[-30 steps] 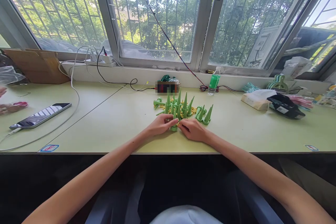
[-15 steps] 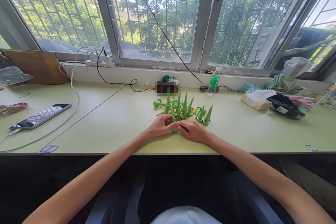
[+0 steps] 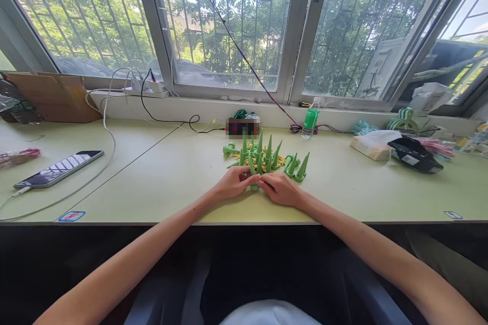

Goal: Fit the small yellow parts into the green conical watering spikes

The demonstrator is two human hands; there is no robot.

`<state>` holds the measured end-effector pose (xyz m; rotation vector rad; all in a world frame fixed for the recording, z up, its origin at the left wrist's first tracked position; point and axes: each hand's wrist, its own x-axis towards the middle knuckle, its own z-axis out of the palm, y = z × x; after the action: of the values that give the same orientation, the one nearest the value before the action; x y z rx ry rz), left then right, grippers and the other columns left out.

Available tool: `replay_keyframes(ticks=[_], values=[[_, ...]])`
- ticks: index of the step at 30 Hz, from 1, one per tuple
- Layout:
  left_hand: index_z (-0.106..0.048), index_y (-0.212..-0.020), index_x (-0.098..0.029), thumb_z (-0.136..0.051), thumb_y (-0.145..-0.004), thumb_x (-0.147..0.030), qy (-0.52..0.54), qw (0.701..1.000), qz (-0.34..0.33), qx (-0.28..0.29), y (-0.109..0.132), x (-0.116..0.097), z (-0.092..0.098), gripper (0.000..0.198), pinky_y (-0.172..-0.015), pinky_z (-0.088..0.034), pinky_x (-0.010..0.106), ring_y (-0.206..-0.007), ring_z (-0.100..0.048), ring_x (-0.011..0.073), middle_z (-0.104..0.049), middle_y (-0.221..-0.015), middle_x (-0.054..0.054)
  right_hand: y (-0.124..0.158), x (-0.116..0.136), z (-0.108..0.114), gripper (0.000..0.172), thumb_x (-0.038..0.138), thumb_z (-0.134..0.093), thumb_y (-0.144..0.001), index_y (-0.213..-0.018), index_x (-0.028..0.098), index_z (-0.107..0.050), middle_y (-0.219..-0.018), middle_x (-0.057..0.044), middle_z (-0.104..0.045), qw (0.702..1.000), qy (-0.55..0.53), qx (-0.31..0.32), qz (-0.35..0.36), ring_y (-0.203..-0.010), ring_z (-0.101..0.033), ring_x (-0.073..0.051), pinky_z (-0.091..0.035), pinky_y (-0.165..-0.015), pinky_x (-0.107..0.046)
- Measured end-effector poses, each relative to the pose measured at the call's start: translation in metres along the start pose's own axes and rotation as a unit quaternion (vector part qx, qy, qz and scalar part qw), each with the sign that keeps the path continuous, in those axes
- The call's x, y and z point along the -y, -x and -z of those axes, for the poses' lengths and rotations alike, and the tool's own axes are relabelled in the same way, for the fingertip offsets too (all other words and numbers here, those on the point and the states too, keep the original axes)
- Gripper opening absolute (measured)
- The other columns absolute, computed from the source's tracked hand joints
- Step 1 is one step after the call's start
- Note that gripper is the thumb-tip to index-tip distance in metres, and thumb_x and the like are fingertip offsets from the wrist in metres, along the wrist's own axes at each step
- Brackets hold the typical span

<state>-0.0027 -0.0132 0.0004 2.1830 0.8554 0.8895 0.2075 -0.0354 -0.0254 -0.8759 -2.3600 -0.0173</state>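
Observation:
Close together near the table's front edge, both hands meet at a green plastic spike that stands point up. My left hand is closed around its lower part, thumb across the front. The fingers of my right hand are pinched together at the same spot, beside the left thumb. Whatever is between those fingers is too small and hidden to make out. Right behind the hands, several similar green spikes stand upright. Small yellow pieces lie among them, and a few green parts lie on their sides.
A phone on a white charging cable lies at left. Behind the spikes are a blurred-out box and a green-labelled bottle. At right sit a tissue box and a black package. A cardboard box stands far left.
My hands have barely moved; the fingers shift slightly at the spike. At the far left edge, clear plastic has moved out toward the left, and a fingertip there is gone from view.

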Motion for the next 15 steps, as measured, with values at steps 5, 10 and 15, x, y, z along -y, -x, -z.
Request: replay_keyframes(ticks=[5,10,15], values=[[-0.069,-0.096,-0.011,-0.058,-0.088,-0.05,0.055,0.998,-0.016,0.036,0.0012,-0.0017,0.0016,0.041,-0.057,-0.043,0.023,-0.068,-0.054,0.0131,-0.065,-0.082,0.006,-0.0002,-0.0009,0.0003,0.034,0.033,-0.038,-0.104,-0.075,0.019,-0.049,-0.067,-0.001,-0.057,1.0,-0.004,-0.018,-0.019,-0.058,-0.049,-0.013,-0.03,-0.06,-0.026],[-0.069,-0.1,-0.013,-0.06,-0.087,-0.05,0.083,0.995,-0.002,0.047,0.0009,-0.0025,0.0023,0.04,-0.054,-0.041,0.022,-0.065,-0.053,0.0117,-0.063,-0.08,0.004,0.0001,-0.0043,0.0004,0.034,0.035,-0.036,-0.105,-0.077,0.02,-0.048,-0.066,0.0,-0.054,0.998,-0.025,-0.037,-0.038,-0.058,-0.047,-0.013,-0.031,-0.06,-0.025],[-0.069,-0.092,-0.013,-0.067,-0.082,-0.049,0.091,0.995,-0.013,0.047,-0.0012,-0.0003,0.0024,0.037,-0.058,-0.045,0.023,-0.068,-0.057,0.013,-0.065,-0.079,0.004,-0.0002,-0.0046,-0.0002,0.035,0.036,-0.035,-0.105,-0.075,0.02,-0.046,-0.065,0.001,-0.052,0.998,-0.027,-0.045,-0.04,-0.056,-0.045,-0.012,-0.029,-0.059,-0.024]])
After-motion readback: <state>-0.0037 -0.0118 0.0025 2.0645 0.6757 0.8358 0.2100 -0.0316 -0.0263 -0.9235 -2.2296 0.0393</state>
